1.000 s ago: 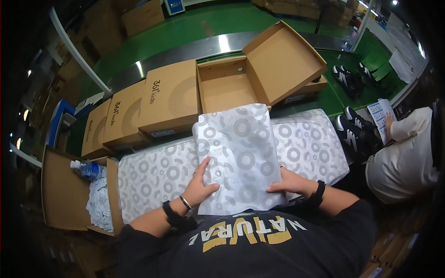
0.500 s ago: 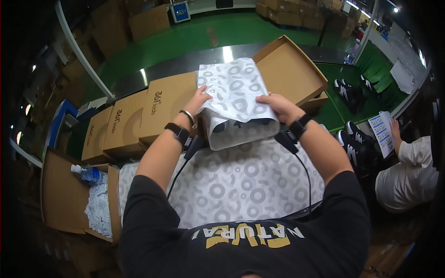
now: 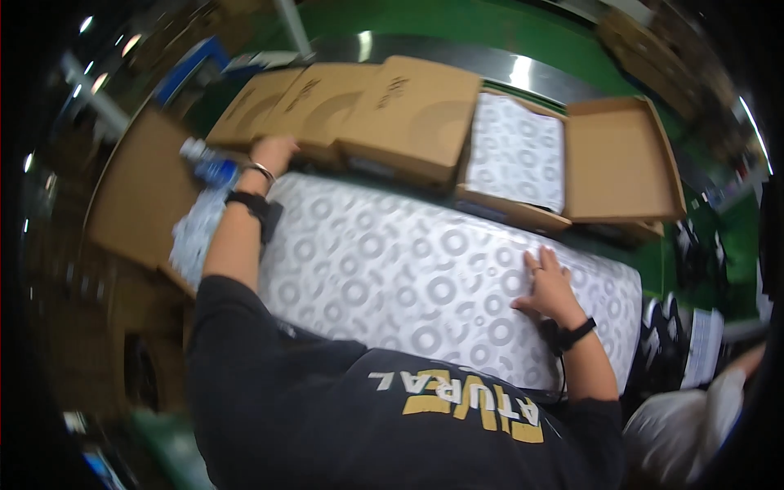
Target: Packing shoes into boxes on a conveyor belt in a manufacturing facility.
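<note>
My right hand (image 3: 551, 286) lies with spread fingers on a wide stack of white wrapping paper (image 3: 392, 261) printed with grey rings. At the stack's far left corner, beside the closed shoeboxes, is my left hand (image 3: 273, 153); its fingers are blurred and partly hidden, and I see nothing in it. Behind the stack, an open cardboard shoebox (image 3: 625, 159) has its lid folded out to the right. A paper-wrapped bundle (image 3: 517, 151) sits inside it. Several closed brown shoeboxes (image 3: 416, 114) lean in a row to its left.
An open carton (image 3: 135, 192) at the left holds many small white packets (image 3: 196, 233) and a water bottle (image 3: 211, 163). Black-and-white shoes (image 3: 660, 339) stand at the right, near another person's arm (image 3: 743, 359) and a printed sheet (image 3: 702, 347).
The wrapped bundle has gone from between both my hands into the open shoebox. My left hand has moved left, my right hand down onto the paper stack. The view has turned.
</note>
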A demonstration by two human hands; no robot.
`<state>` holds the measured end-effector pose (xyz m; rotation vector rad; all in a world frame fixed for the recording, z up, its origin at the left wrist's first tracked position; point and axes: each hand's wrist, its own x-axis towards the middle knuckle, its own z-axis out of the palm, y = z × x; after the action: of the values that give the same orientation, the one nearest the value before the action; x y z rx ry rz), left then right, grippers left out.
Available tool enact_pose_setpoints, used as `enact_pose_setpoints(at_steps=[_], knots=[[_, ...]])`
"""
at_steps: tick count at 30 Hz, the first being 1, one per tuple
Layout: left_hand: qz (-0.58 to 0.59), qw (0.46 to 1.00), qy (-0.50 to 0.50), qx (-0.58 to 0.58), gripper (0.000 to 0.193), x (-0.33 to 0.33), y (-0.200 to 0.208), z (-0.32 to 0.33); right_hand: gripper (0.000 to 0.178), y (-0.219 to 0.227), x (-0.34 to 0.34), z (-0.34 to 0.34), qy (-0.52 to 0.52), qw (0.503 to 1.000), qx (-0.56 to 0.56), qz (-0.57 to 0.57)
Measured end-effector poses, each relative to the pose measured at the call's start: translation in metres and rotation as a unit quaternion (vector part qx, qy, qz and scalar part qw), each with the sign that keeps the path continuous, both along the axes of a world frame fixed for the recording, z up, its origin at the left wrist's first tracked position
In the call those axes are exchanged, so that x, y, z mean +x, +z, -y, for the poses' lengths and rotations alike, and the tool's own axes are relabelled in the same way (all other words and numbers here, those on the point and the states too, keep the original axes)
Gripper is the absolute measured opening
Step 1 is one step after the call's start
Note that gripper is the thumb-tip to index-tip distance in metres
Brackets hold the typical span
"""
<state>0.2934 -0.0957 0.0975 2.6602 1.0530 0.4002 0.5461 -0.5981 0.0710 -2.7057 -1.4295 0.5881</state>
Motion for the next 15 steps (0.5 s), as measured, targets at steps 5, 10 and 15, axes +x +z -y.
enact_pose_setpoints(at_steps=[5, 10, 15], knots=[[-0.289, 0.909, 0.286, 0.094, 0.035, -0.222, -0.048, -0.050, 0.095, -0.004, -0.007, -0.005, -0.012, 1.000, 0.020, -0.010], [-0.262, 0.921, 0.288, -0.029, 0.038, -0.230, -0.062, 0.017, 0.094, -0.006, -0.009, -0.001, -0.030, 0.999, 0.015, 0.003], [0.057, 0.853, 0.519, 0.004, 0.055, -0.282, -0.081, -0.009, 0.091, -0.010, -0.009, 0.002, -0.022, 0.998, 0.056, -0.001]])
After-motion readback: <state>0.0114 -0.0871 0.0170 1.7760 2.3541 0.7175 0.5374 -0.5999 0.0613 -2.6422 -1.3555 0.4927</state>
